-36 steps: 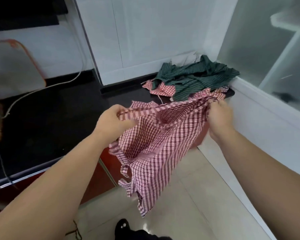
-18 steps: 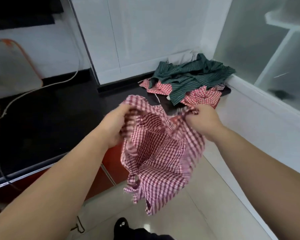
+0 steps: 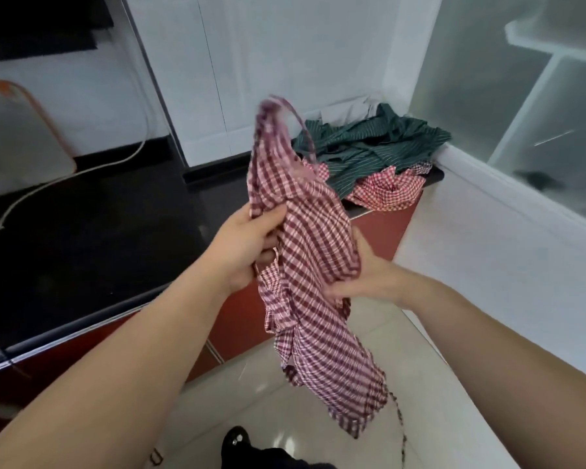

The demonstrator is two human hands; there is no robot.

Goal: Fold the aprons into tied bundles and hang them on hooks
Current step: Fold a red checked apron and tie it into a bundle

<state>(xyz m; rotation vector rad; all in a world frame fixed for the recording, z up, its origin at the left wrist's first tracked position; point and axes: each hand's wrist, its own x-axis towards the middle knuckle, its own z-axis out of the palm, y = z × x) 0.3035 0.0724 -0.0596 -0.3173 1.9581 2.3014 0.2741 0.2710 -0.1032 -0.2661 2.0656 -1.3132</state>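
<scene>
Left hand (image 3: 247, 245): fingers (image 3: 268, 214) clasp the gathered upper part of the checked apron (image 3: 315, 238). Right hand (image 3: 369, 269): fingers close under its middle fold, partly blurred. The apron is held in the air before the table (image 3: 99, 225); its neck loop (image 3: 298, 120) stands up and its hem hangs loose. Judged progress: early gathering, with no bundle tied and no hook in view. A green striped apron (image 3: 362, 147) and a second checked apron (image 3: 386, 192) lie unfolded on the table's far corner.
</scene>
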